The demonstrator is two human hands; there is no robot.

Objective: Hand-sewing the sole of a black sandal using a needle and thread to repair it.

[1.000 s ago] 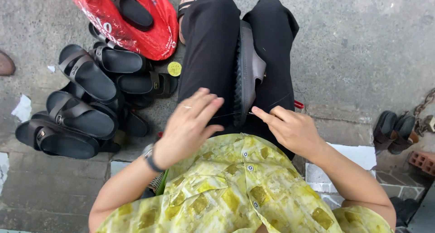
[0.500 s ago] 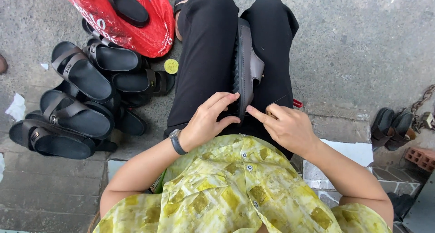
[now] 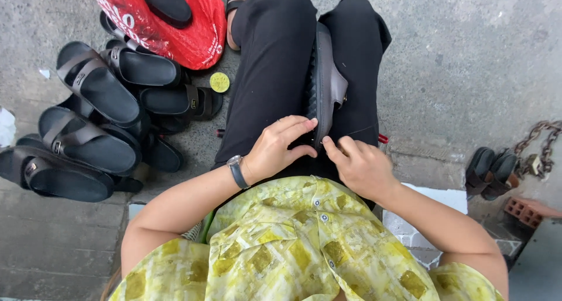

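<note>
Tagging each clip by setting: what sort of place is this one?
Probably an outdoor, street-side spot where sandals are worked on. The ground is bare concrete; a pile of black sandals lies beside a red bag; both hands, left hand and right hand, touch a sandal wedged between the knees.

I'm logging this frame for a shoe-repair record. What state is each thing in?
Sandal: on edge between the knees, sole facing left.
Left hand: fingers curled on the sandal's near end.
Right hand: fingertips pinching the same end.
Pile of black sandals: heaped on the ground, straps up.
Red bag: lying open, a sandal on it.
Yellow round tin: flat on the ground.
Chain: slack.
</note>
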